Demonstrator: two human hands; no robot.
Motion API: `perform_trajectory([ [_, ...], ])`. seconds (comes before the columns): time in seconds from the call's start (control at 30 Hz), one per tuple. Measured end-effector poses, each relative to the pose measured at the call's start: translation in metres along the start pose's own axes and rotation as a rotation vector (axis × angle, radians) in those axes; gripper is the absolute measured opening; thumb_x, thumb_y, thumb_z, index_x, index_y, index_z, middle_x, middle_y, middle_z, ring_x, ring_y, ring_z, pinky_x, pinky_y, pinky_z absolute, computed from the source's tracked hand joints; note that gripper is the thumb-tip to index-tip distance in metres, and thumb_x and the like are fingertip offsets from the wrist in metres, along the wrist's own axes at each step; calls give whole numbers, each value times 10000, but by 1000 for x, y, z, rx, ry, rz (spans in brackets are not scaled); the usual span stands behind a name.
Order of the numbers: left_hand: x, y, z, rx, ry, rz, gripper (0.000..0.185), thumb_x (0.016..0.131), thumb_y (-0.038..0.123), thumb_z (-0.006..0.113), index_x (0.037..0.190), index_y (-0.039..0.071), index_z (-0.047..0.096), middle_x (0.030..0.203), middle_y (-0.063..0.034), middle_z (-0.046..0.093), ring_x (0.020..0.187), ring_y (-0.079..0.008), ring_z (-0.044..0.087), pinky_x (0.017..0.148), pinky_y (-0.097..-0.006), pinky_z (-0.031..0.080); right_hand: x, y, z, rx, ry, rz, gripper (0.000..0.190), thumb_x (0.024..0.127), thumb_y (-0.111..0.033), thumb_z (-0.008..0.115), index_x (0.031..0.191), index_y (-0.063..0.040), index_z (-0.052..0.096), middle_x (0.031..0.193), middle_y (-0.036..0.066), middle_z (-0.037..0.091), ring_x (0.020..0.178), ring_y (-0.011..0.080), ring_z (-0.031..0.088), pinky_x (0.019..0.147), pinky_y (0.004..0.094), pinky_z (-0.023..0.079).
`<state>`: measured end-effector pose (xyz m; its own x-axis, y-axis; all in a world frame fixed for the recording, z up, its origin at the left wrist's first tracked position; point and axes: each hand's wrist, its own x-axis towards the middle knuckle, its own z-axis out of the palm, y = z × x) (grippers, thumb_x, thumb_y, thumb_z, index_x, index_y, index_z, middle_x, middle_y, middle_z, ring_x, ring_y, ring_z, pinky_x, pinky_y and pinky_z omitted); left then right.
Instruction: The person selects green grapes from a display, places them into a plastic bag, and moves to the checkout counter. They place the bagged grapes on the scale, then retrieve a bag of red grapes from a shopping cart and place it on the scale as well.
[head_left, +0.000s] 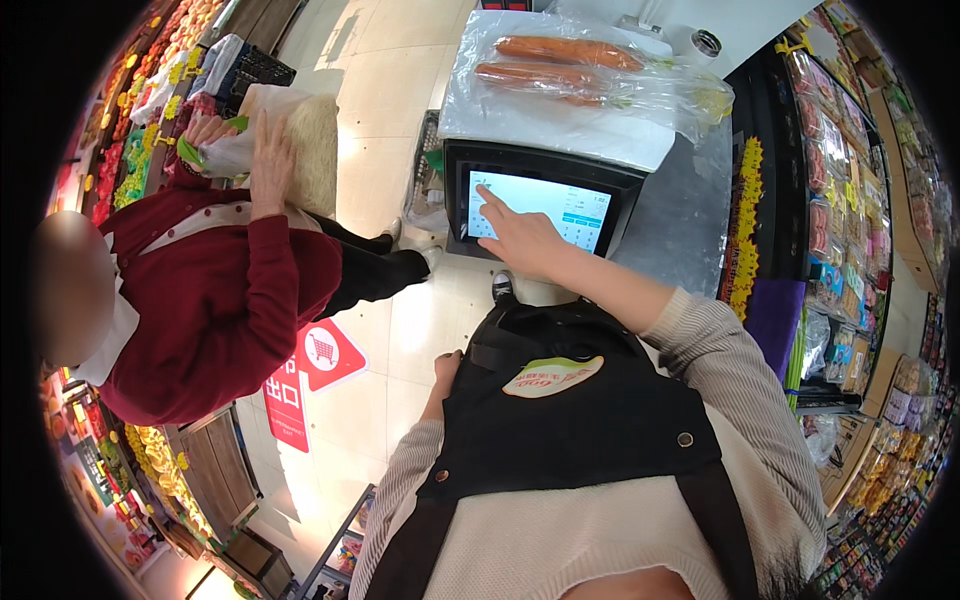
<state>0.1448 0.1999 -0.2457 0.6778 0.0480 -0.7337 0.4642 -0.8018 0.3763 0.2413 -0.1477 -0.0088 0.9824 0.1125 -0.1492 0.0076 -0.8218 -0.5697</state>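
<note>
My right hand (529, 236) reaches over the touchscreen (525, 191) of a weighing scale. Its index finger points at the upper left of the lit display, on or just above the glass; I cannot tell which. Nothing is held in it. Beyond the screen, on the scale's pale weighing plate (480, 127), lies a clear plastic bag (660, 94) with large carrots (566, 52) inside. My left hand (448, 365) hangs low at my side by the black apron (577, 412). Its fingers are mostly hidden there.
A person in a dark red cardigan (225, 300) stands at the left, holding a plastic bag (229, 154) and a fluffy cream item (313, 154). Fruit displays (135, 172) line the left. A grey counter (675, 217) adjoins the scale, with packaged-goods shelves (840, 187) to its right.
</note>
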Motion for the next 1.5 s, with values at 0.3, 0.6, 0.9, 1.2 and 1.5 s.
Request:
perform_trajectory([
  [0.3,18,-20,1,4,-24,22,390,767,346,615,783,-34,699,726,-203,671,742,-333,654,724,-404,491,-73,33,-16,608,295,203,270,940,-195,549,1168,-53,530,1183,101,603,638,163,619,599,297,496],
  [0.6,50,-15,-8,120,-131,144,392,803,334,620,691,-39,665,633,-165,642,593,-271,612,617,-396,460,-116,187,-6,758,967,642,246,894,-169,609,1079,-10,632,919,88,668,637,122,593,561,254,478],
  [0.9,82,-66,-8,248,-135,348,411,812,371,650,682,-19,667,609,-161,630,557,-248,599,597,-376,456,-69,220,-5,475,978,617,336,799,-85,682,1126,-24,633,1027,124,641,800,198,639,732,312,507],
  [1.2,57,-68,-12,164,-112,271,414,811,392,642,710,-7,685,649,-167,649,608,-273,630,626,-389,466,-62,226,-8,220,1006,565,134,770,-48,679,891,2,651,1080,154,598,877,276,635,777,342,505],
  [1.5,67,-97,7,170,-41,294,456,811,413,624,688,-24,671,653,-185,647,631,-308,635,646,-417,466,-106,200,-59,389,866,638,154,751,-110,683,866,-15,642,1118,181,568,1022,344,557,905,393,458],
])
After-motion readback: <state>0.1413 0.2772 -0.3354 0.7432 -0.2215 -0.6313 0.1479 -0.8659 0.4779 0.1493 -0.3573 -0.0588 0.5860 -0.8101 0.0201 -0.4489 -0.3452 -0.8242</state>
